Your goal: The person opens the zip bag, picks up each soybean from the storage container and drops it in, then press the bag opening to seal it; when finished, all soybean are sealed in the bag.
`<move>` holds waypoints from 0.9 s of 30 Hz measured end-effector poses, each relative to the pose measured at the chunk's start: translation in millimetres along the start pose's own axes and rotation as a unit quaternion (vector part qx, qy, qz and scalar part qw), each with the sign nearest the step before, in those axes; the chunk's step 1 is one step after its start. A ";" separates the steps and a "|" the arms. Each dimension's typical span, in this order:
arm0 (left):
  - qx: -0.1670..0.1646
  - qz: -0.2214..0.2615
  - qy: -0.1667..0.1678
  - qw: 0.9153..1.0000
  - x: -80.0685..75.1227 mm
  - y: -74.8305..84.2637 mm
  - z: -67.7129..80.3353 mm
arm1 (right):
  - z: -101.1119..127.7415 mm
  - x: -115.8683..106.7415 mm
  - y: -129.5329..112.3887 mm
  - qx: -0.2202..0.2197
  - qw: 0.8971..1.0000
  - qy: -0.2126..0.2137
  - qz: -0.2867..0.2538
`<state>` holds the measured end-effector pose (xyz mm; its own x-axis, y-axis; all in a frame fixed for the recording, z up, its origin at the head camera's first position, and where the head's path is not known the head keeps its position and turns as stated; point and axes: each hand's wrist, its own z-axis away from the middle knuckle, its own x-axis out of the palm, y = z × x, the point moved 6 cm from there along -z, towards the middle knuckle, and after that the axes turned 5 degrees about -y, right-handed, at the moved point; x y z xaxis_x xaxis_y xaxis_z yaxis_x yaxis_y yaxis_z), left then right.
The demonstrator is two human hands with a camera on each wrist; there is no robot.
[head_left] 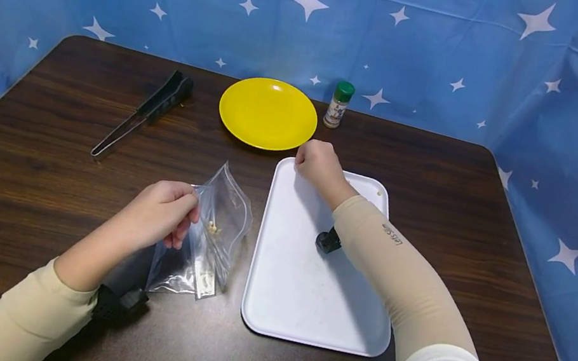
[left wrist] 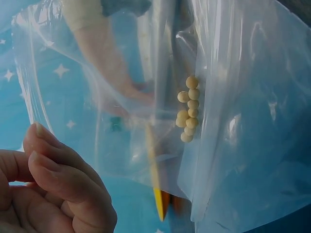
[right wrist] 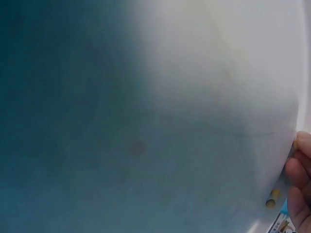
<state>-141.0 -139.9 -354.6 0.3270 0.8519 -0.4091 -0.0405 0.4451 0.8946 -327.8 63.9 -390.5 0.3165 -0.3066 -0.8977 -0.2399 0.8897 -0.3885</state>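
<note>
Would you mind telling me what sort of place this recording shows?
Probably a staged tabletop recording booth, not a real kitchen: a dark wood table walled on three sides by blue star-print cloth, with only a few props such as a yellow plate and white tray.

Surface: dark wood-grain surface (head_left: 44, 118) with rounded far corners, blue star-patterned cloth standing along its far, left and right edges.
Tongs: black tongs (head_left: 142, 114) lie toward the far left corner, slanting from the far edge toward the near left.
Plate: yellow plate (head_left: 268, 114) sits near the middle of the far edge.
Jar: small green-capped spice jar (head_left: 339, 105) stands upright just right of the plate, close to the far edge.
Tray: white tray (head_left: 305, 286) lies right of centre, its far left corner just beside the plate's rim.
Bag: clear zip bag (head_left: 209, 237) rests its lower end on the surface left of the tray, small pale beads inside.
</note>
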 end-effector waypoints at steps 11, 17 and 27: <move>0.004 0.007 -0.003 1.000 0.8 2.4 -0.8 | 2.2 -5.5 1.5 -0.006 1.000 0.005 -0.002; 0.003 0.004 -0.004 1.000 0.8 2.8 -1.8 | 8.2 -28.3 -7.9 -0.019 0.998 0.026 -0.054; -0.003 0.008 0.000 1.000 1.0 2.5 -1.9 | 54.5 -52.7 -88.9 -0.209 0.971 0.047 -0.107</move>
<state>-142.6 -137.4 -353.1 0.3259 0.8591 -0.3947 -0.0512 0.4330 0.9000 -273.1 19.4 -297.3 0.3190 -0.5160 -0.7950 -0.5366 0.5931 -0.6003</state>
